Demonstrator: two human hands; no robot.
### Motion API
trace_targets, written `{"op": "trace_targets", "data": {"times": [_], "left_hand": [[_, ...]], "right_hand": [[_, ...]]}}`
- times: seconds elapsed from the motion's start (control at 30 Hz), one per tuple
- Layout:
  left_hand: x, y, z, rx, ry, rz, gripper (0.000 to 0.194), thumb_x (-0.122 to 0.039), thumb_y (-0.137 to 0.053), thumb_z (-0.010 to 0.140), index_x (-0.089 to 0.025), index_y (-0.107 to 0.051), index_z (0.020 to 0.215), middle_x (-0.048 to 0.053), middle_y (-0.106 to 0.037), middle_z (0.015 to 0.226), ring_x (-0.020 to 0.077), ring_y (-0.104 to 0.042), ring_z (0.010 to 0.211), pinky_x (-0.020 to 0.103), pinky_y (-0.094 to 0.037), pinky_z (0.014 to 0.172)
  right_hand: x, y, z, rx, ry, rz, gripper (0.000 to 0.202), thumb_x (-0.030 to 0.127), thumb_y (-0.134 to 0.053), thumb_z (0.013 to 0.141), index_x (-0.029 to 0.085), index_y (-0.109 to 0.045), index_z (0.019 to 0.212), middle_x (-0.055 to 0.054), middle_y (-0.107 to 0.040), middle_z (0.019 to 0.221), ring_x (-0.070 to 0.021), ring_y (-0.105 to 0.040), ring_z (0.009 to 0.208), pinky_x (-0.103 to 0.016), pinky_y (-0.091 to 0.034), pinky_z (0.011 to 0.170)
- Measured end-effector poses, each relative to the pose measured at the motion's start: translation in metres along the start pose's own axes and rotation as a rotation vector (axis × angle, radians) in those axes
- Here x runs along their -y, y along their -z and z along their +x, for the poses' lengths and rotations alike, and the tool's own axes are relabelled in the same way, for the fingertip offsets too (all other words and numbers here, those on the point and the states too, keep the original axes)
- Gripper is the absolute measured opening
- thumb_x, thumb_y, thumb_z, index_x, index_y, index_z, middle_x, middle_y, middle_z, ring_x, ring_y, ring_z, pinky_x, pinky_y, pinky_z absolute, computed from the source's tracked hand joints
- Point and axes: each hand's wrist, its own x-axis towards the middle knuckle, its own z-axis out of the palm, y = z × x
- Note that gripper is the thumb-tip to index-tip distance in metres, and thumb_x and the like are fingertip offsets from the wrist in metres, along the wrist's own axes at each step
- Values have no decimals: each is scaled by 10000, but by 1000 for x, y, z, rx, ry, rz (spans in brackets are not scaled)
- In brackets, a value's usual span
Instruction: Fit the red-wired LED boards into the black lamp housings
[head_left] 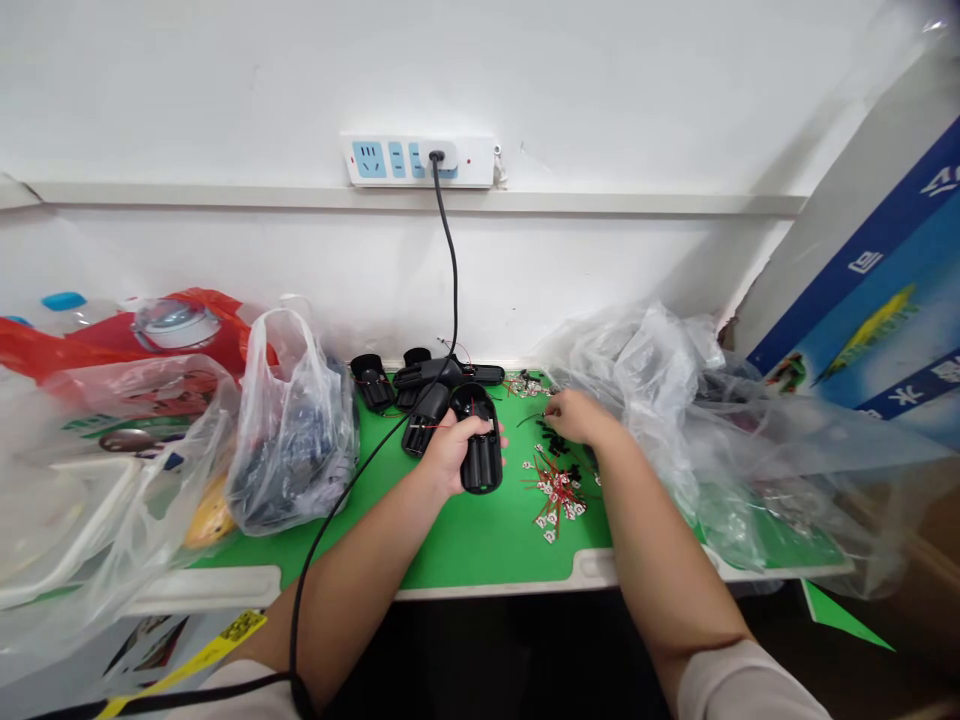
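Observation:
My left hand is wrapped round a black plastic battery housing, its thumb pressed on the upper part near a small light-coloured piece. At the right, my right hand has its fingers pinched together over a pile of small black parts. A thin dark wire sticks out to the left of those fingertips; whatever they grip is too small to name. Below lies a heap of red wires with white-and-metal ends. More black housings lie behind my left hand.
Clear plastic bags crowd the left and right of the green table. A black cable hangs from the wall power strip and crosses my left forearm. A large blue-and-white box leans at the right.

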Motion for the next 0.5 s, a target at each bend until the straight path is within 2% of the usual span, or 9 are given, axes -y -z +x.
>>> {"op": "trace_targets", "data": {"times": [0.13, 0.27, 0.5], "left_hand": [[-1, 0, -1, 10, -13, 0, 395, -205, -674, 619, -224, -452, 945, 10, -660, 739, 194, -644, 609, 345, -547, 469], [-1, 0, -2, 32, -19, 0, 401, -212, -675, 614, -223, -452, 947, 7, -659, 731, 191, -641, 598, 339, -544, 467], [-2, 0, -3, 33, -14, 6, 406, -224, -678, 612, -222, -444, 944, 7, -659, 726, 199, -647, 603, 346, -544, 474]], "right_hand": [[3, -9, 6, 0, -2, -6, 153, 247, -608, 781, 168, -729, 829, -95, -714, 839, -179, -628, 718, -257, -409, 614], [4, -16, 10, -7, 7, -3, 150, 231, -618, 773, 199, -732, 864, -81, -717, 860, -178, -635, 743, -250, -407, 617], [6, -19, 12, -21, -12, -25, 155, 182, -626, 746, 179, -744, 847, -101, -717, 825, -186, -640, 711, -253, -420, 615]]}}
